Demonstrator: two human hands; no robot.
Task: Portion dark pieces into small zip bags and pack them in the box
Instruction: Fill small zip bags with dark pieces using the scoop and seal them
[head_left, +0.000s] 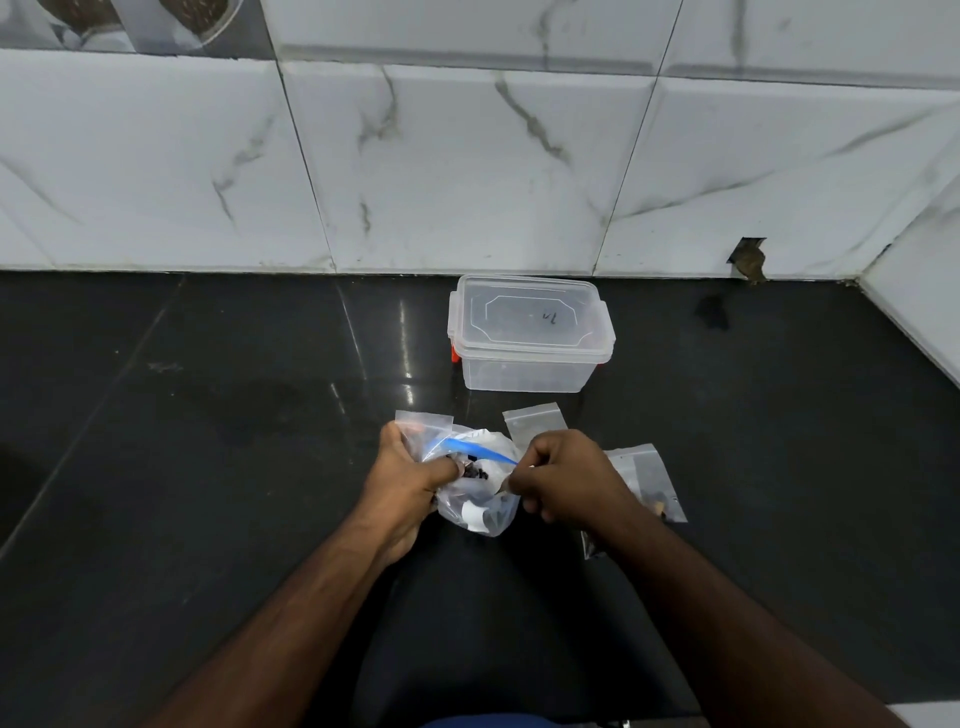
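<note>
clearly portioning: left hand (410, 478) grips the big bag (475, 491) of dark pieces, right hand (563, 475) pinches its rim. small bags (535, 422) beyond the right hand; next, fill one. box (530, 335) farther, lidded.

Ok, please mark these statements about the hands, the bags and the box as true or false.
1. The lid is on the clear box. True.
2. Both hands hold the large bag with the blue zip. True.
3. The box stands on a white counter. False: the black counter is dark.
4. The right hand is flat on the counter. False: it grips the bag.
5. A small zip bag lies between the large bag and the box. True.
</note>
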